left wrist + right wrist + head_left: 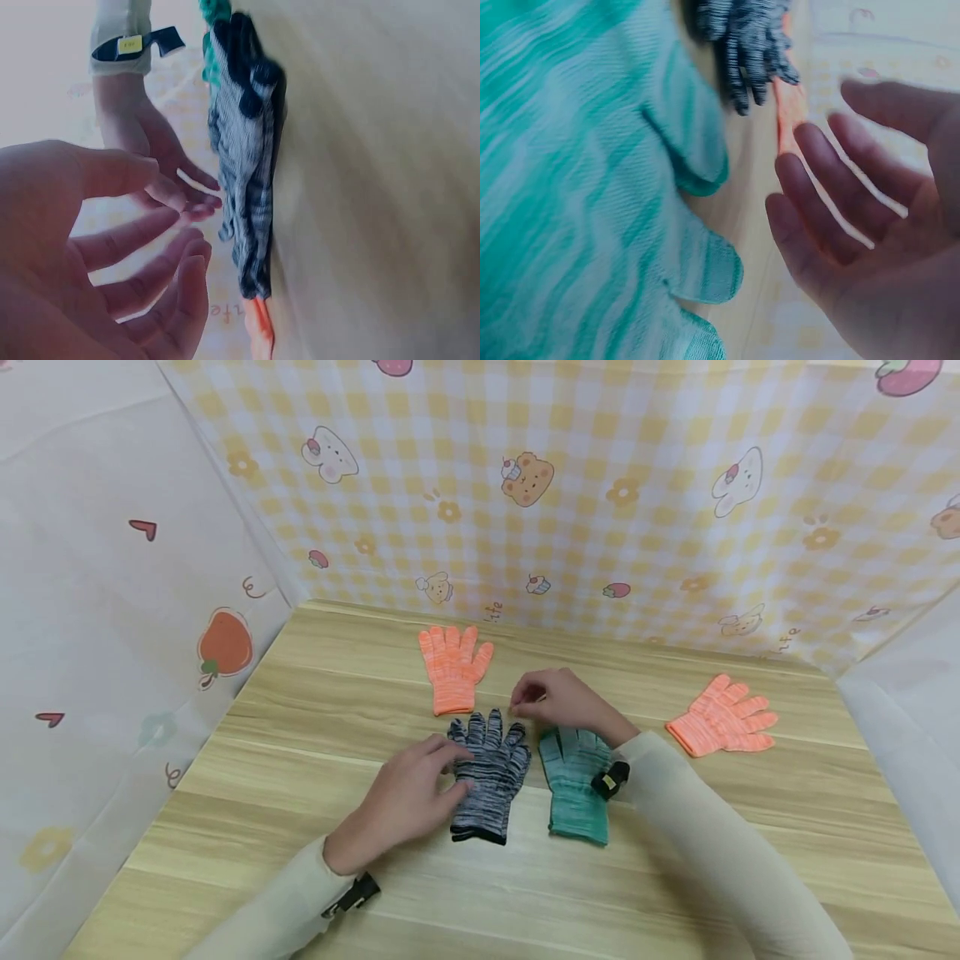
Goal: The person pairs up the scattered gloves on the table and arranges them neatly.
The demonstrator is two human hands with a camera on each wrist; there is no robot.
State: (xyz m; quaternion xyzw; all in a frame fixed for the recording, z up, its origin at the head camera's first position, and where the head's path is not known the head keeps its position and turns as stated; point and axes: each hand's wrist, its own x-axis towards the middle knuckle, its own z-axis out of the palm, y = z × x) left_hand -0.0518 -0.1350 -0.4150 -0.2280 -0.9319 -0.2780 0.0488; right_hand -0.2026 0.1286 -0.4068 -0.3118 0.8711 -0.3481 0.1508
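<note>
A black-and-grey knit glove (489,781) lies in the middle of the table, fingers pointing away. My left hand (408,793) is at its left side, thumb and fingertips overlapping the glove in the head view. The left wrist view shows those fingers (142,259) loosely bent and holding nothing. To the right of that glove lies a green knit glove (577,802), partly hidden under my right wrist. My right hand (562,697) hovers past its fingertips, and in the right wrist view its fingers (832,195) are spread and gently curved around nothing.
One orange glove (452,672) lies behind the black-and-grey one, fingers toward the back. Another orange glove (723,718) lies at the right, turned sideways. A checked cloth (480,485) hangs along the back edge of the wooden table (315,693).
</note>
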